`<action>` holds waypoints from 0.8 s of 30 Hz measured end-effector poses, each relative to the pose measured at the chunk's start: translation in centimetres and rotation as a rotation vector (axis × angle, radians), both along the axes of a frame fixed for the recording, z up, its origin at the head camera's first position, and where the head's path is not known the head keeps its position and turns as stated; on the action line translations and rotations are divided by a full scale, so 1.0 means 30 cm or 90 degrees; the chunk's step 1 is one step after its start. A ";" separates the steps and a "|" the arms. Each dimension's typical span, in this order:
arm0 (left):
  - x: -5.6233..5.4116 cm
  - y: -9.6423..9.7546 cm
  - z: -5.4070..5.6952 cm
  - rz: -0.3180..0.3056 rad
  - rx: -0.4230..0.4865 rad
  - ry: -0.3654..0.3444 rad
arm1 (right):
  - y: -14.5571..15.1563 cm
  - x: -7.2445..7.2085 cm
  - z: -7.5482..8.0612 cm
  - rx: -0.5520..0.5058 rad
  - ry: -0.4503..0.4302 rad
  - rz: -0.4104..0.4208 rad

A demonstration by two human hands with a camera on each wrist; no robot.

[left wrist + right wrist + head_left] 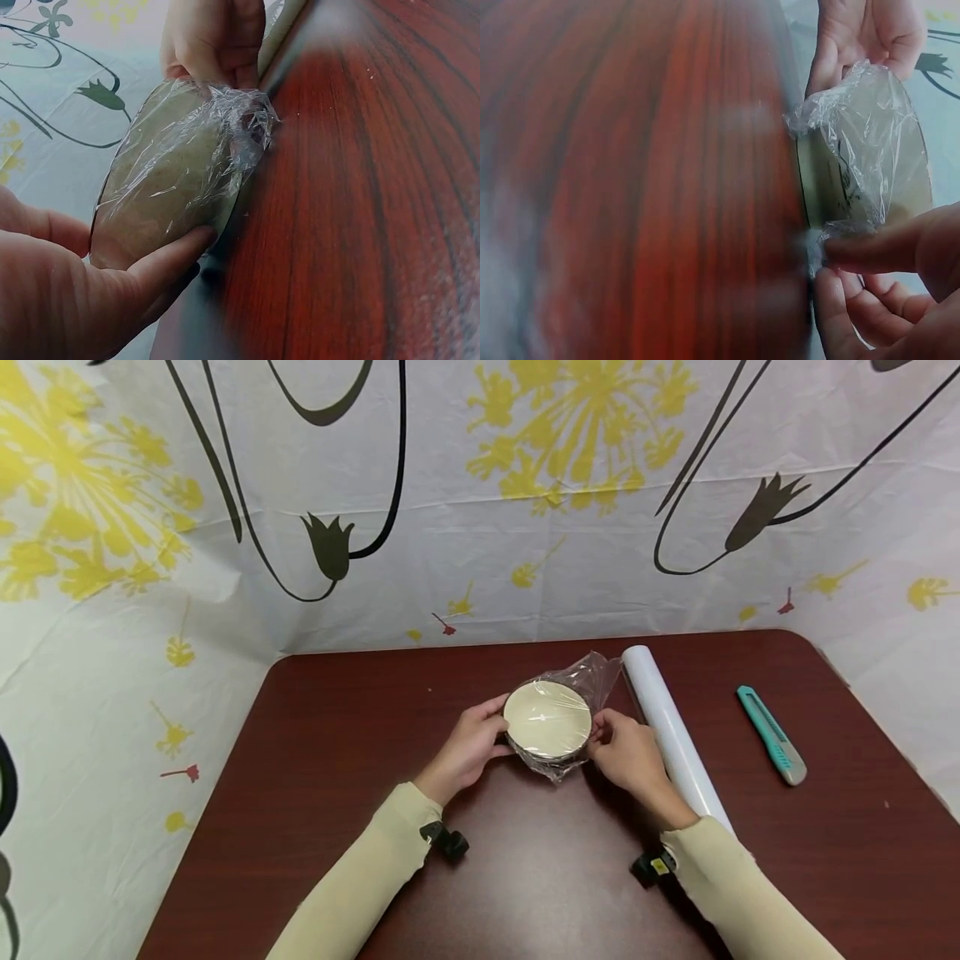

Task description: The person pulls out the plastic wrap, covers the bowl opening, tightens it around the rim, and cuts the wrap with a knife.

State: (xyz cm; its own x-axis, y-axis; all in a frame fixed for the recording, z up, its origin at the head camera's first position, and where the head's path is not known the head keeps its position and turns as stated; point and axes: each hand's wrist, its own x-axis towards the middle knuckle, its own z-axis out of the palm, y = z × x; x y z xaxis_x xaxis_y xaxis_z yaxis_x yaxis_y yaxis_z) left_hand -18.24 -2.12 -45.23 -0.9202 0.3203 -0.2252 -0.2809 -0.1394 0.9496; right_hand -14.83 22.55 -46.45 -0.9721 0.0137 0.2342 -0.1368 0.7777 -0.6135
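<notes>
A round cream bowl (546,720) with a dark rim is covered by clear cling film (596,675), which bunches loosely at its upper right and below. On its left side, my left hand (468,743) holds the bowl between thumb and fingers. My right hand (628,750) pinches film at the bowl's right edge. The left wrist view has the crinkled film (244,124) gathered along the bowl's side, near the right hand (214,37). Close up in the right wrist view, thumb and fingers (881,251) grip a fold of film beside the bowl.
A long white roll (671,727) lies just right of my right hand, partly behind the forearm. Farther right is a teal utility knife (771,735). The dark red wooden table (360,718) meets a patterned cloth backdrop (465,552) at its far edge.
</notes>
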 end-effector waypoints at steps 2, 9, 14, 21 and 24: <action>-0.001 0.001 -0.001 -0.003 0.002 0.000 | 0.001 -0.005 -0.004 0.003 -0.002 0.000; 0.002 0.008 -0.004 -0.003 0.007 0.003 | -0.002 -0.013 0.001 0.014 -0.033 -0.015; 0.005 0.017 -0.009 0.000 0.012 -0.001 | 0.000 -0.009 -0.007 -0.021 -0.058 -0.033; 0.013 0.028 -0.006 -0.001 0.018 -0.010 | 0.006 -0.017 -0.029 -0.116 -0.103 -0.017; 0.014 0.031 -0.003 0.004 0.018 -0.008 | 0.003 -0.007 -0.003 -0.195 -0.160 0.000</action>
